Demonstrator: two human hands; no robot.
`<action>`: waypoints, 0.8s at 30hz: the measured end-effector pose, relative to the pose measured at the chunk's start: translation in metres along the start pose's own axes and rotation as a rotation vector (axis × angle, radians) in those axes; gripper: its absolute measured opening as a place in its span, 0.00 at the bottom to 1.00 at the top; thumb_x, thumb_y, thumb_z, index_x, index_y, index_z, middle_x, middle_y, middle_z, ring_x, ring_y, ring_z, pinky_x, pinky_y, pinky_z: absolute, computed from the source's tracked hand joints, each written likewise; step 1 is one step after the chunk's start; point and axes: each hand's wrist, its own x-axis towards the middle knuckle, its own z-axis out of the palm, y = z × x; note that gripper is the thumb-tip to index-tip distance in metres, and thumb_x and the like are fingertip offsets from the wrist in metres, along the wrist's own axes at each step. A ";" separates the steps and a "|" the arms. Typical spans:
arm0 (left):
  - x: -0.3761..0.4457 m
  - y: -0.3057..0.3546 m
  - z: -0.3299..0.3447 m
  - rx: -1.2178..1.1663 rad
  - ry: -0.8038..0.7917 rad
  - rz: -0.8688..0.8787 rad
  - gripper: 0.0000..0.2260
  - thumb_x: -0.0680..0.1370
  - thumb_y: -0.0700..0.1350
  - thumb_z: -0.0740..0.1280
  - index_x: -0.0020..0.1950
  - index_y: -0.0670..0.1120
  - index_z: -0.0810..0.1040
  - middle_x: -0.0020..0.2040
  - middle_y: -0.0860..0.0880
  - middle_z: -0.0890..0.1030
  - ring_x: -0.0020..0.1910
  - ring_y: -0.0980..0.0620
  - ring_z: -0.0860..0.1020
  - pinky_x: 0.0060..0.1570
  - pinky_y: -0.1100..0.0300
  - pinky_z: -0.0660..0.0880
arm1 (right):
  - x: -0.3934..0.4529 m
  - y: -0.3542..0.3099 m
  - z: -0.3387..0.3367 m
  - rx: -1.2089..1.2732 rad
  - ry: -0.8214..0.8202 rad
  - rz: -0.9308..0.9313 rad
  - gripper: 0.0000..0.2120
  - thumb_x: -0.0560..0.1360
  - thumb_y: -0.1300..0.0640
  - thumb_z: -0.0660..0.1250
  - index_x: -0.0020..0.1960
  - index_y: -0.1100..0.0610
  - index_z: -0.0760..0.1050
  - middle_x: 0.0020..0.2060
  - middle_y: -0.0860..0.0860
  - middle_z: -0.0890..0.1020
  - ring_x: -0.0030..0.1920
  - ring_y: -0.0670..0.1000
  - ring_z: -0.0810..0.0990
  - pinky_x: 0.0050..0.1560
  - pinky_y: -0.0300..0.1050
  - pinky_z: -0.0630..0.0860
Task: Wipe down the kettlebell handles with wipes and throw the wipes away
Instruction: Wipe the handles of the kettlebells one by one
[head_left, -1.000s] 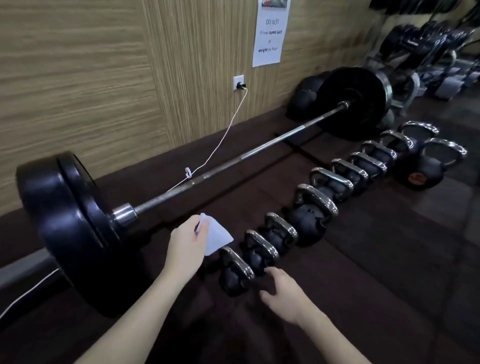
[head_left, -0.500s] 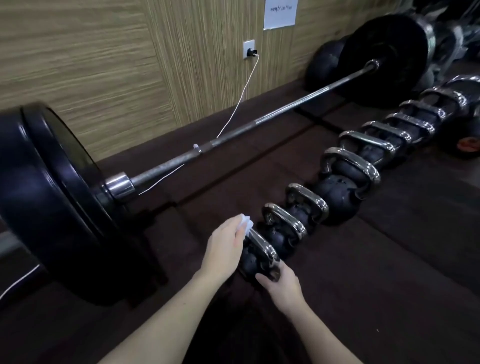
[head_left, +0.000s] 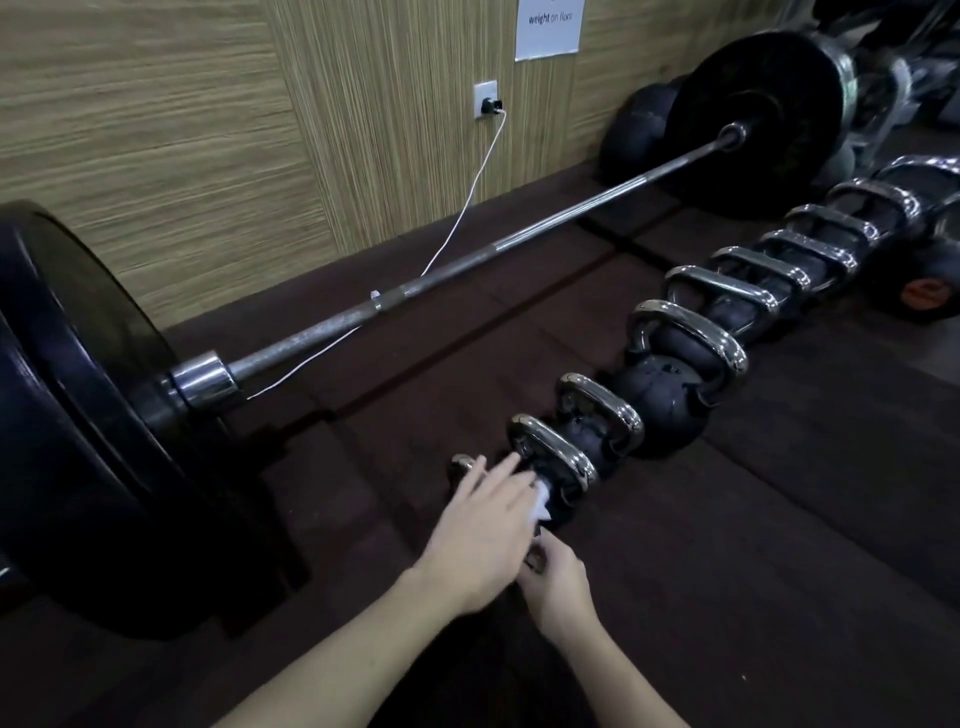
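A row of black kettlebells with chrome handles runs from the lower middle to the upper right of the floor. My left hand (head_left: 485, 540) lies over the nearest kettlebell and presses a white wipe (head_left: 543, 503) onto its handle. Only a chrome end of that handle (head_left: 461, 462) shows past my fingers. My right hand (head_left: 558, 582) grips the near side of the same kettlebell, just below the left hand. The second kettlebell's handle (head_left: 553, 452) stands bare right behind the wipe, and a third handle (head_left: 602, 410) follows it.
A loaded barbell (head_left: 467, 270) lies to the left along the wall, with a big black plate (head_left: 78, 415) close to my left arm. A white cable (head_left: 467, 208) drops from a wall outlet (head_left: 485, 101) over the bar. Dark rubber floor (head_left: 779, 519) lies to the right.
My left hand has come down from the air with the wipe onto the nearest kettlebell's handle and slid along it. My right hand has taken hold of that kettlebell. The view has moved closer.
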 end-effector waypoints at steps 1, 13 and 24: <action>-0.004 0.008 0.007 0.104 -0.056 0.106 0.20 0.81 0.48 0.57 0.70 0.44 0.78 0.70 0.48 0.78 0.78 0.44 0.67 0.78 0.41 0.61 | 0.001 0.000 -0.001 -0.009 -0.011 0.018 0.07 0.75 0.60 0.68 0.40 0.52 0.75 0.32 0.47 0.82 0.33 0.42 0.78 0.36 0.37 0.73; 0.002 -0.018 0.007 0.427 -0.033 0.462 0.18 0.80 0.45 0.58 0.68 0.46 0.78 0.68 0.46 0.79 0.73 0.42 0.73 0.76 0.37 0.63 | -0.001 0.010 0.000 0.007 -0.058 0.036 0.08 0.72 0.49 0.73 0.50 0.48 0.79 0.37 0.43 0.83 0.42 0.41 0.82 0.41 0.34 0.76; 0.017 -0.051 0.008 -1.419 0.165 -1.231 0.13 0.85 0.46 0.60 0.45 0.50 0.80 0.44 0.46 0.82 0.41 0.49 0.80 0.53 0.52 0.78 | 0.000 0.004 -0.003 0.109 -0.014 0.037 0.04 0.71 0.50 0.77 0.45 0.45 0.85 0.43 0.34 0.86 0.51 0.36 0.83 0.55 0.35 0.78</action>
